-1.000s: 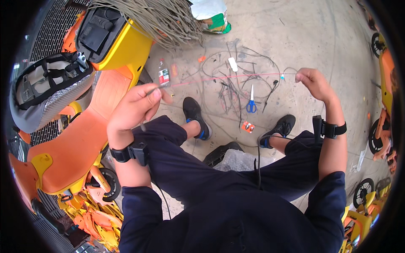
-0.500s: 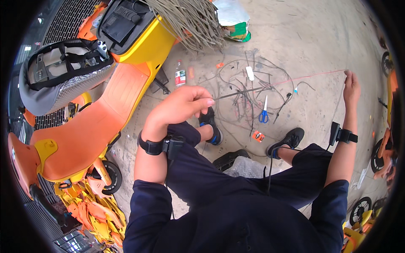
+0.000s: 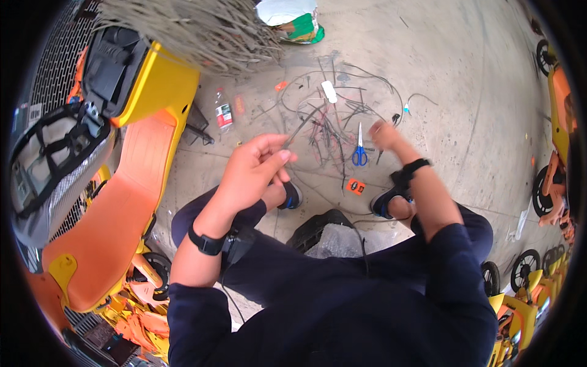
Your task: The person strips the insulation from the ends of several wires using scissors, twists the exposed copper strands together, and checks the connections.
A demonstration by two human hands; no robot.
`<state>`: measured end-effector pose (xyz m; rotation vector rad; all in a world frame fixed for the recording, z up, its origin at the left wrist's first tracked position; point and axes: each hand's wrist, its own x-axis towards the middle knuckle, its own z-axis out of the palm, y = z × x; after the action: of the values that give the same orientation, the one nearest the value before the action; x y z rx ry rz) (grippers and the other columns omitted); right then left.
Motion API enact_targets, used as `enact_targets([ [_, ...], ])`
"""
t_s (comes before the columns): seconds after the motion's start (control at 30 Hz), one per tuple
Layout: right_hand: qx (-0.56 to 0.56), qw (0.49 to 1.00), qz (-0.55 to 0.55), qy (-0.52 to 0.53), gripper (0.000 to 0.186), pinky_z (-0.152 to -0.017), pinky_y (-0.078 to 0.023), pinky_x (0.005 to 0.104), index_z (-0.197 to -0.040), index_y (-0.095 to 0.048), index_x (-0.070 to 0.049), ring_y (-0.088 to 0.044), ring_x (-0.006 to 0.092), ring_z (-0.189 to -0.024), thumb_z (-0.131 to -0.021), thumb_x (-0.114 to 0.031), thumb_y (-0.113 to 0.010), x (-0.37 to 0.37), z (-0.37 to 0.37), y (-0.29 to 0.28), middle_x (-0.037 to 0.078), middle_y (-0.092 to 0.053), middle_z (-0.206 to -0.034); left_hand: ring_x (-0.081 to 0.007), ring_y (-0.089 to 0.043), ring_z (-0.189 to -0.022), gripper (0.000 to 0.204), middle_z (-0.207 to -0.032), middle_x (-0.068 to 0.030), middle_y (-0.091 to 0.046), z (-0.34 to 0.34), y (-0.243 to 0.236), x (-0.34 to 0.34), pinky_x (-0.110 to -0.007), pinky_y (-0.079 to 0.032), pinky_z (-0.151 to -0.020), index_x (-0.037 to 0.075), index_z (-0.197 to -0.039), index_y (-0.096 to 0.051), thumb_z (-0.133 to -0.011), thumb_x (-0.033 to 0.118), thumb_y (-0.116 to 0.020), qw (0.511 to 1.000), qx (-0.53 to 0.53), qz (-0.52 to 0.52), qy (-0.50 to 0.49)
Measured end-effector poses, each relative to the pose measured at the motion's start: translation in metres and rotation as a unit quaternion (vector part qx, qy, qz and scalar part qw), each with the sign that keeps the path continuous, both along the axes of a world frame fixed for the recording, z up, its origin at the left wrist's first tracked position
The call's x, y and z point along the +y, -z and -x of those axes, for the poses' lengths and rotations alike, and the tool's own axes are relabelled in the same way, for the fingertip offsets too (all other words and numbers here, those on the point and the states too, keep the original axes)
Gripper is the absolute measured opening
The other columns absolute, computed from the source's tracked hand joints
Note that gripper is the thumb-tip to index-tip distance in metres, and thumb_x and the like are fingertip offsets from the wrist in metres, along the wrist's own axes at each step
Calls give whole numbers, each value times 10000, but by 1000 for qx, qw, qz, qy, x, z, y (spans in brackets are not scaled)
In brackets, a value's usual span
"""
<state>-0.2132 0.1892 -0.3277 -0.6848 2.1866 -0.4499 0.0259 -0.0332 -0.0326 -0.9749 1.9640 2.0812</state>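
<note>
My left hand (image 3: 257,171), left of centre, pinches a thin dark cable (image 3: 299,128) that runs up and right between its fingers. My right hand (image 3: 383,136) is smeared by motion over the floor, fingers curled; I cannot make out whether it holds anything. Just left of it lie blue-handled scissors (image 3: 361,156), among tangled thin wires and cable offcuts. A white oblong piece (image 3: 329,92) lies in the tangle, and a small orange card (image 3: 356,186) below the scissors. A clear bottle with a red label (image 3: 224,113) lies farther left.
An orange-yellow scooter (image 3: 134,196) fills the left, carrying a grey bag (image 3: 55,159). A bundle of grey cables (image 3: 183,27) and a white-green sack (image 3: 290,21) sit above. More scooters (image 3: 556,116) line the right. Bubble wrap (image 3: 336,241) lies between my legs.
My right hand has swung inward and down from far right, and the stretched pink strand no longer shows between my hands. My left hand is still holding a dark cable.
</note>
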Motion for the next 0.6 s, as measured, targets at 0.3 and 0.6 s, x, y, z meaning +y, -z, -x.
enact_targets([
  [0.3, 47, 984, -78, 152, 421, -746, -509, 472, -1066, -417, 56, -624, 419, -844, -805, -206, -618, 7, -126, 111, 254, -637, -928, -80, -604, -705, 250, -965, -108, -678, 9, 12, -6, -215, -506, -633, -19, -1165, -545, -923, 41, -564, 999, -41, -9, -26],
  [0.6, 75, 962, -58, 255, 397, -666, -504, 464, -1062, -428, 36, -632, 394, -774, -784, -161, -631, 6, -129, 101, 224, -640, -847, -105, -620, -703, 242, -963, -110, -672, 19, 10, -5, -226, -509, -611, -5, -1160, -552, -922, 39, -562, 998, -50, 6, -29],
])
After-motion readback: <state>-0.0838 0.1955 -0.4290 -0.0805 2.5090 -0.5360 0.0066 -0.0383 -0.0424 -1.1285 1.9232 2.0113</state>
